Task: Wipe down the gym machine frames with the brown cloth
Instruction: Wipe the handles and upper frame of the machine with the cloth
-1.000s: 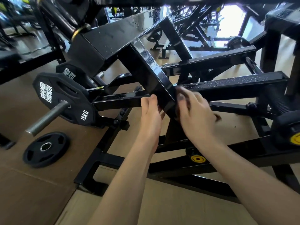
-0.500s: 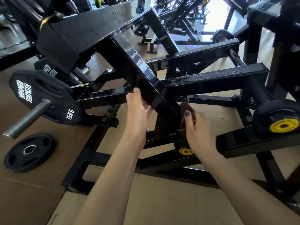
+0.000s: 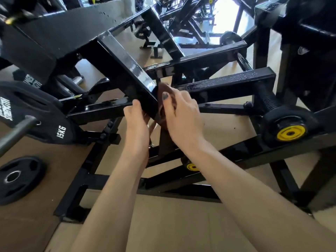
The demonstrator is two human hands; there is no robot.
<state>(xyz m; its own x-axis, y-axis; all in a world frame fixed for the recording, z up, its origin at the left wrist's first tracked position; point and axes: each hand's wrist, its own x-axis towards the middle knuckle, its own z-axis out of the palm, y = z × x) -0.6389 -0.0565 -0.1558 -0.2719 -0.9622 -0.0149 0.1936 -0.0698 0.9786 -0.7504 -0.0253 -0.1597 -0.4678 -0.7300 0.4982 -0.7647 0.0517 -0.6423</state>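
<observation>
A glossy black slanted beam [image 3: 125, 70] of the gym machine frame runs from upper left down to the middle. The brown cloth [image 3: 163, 91] is pressed against the beam's lower right side under my right hand [image 3: 181, 117], whose thumb lies across it. A strip of cloth hangs below the beam. My left hand [image 3: 136, 122] touches the beam's lower left edge, fingers curled under it; whether it grips the cloth there is hidden. A horizontal bar [image 3: 227, 84] with water drops meets the beam behind my right hand.
A 15 kg plate [image 3: 45, 115] sits on a steel sleeve [image 3: 12, 135] at the left. Another black plate [image 3: 16, 179] lies on the brown floor. A black roller with a yellow cap [image 3: 289, 128] stands at the right. More black frames crowd the back.
My right hand has risen with the cloth from below the beam to its right side. My left hand stays at the beam's lower edge. The view has shifted closer.
</observation>
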